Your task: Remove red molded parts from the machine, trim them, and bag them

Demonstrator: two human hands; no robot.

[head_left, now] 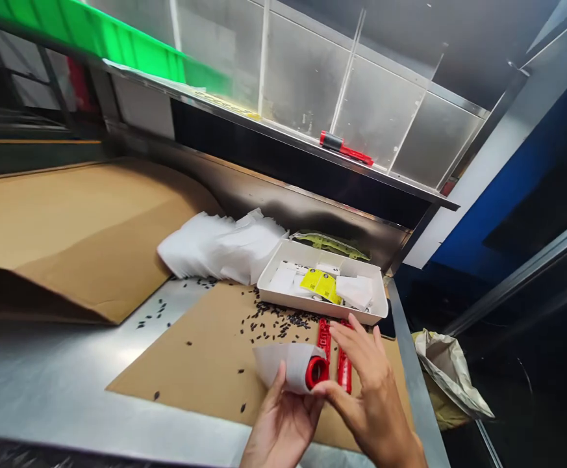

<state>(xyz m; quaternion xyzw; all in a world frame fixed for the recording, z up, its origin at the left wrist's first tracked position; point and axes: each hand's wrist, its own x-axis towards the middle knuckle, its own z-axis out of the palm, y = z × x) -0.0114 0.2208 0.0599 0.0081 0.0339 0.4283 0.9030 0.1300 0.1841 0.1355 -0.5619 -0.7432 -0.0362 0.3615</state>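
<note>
My left hand [280, 422] holds a small white paper sachet [283, 364] with a red round ring or funnel [316, 372] at its mouth. My right hand [368, 390] touches the red ring with its thumb, the other fingers spread above a red tool [344, 370] lying on the brown cardboard sheet [200, 364]. Small dark seeds [276, 324] lie scattered on the cardboard just ahead of my hands.
A white tray [268, 286] with white and yellow packets stands behind the hands. A pile of white sachets [219, 246] lies left of it. Large brown paper [69, 227] covers the steel table's left. A red tool [345, 148] rests on the shelf; a crumpled bag [446, 377] hangs at right.
</note>
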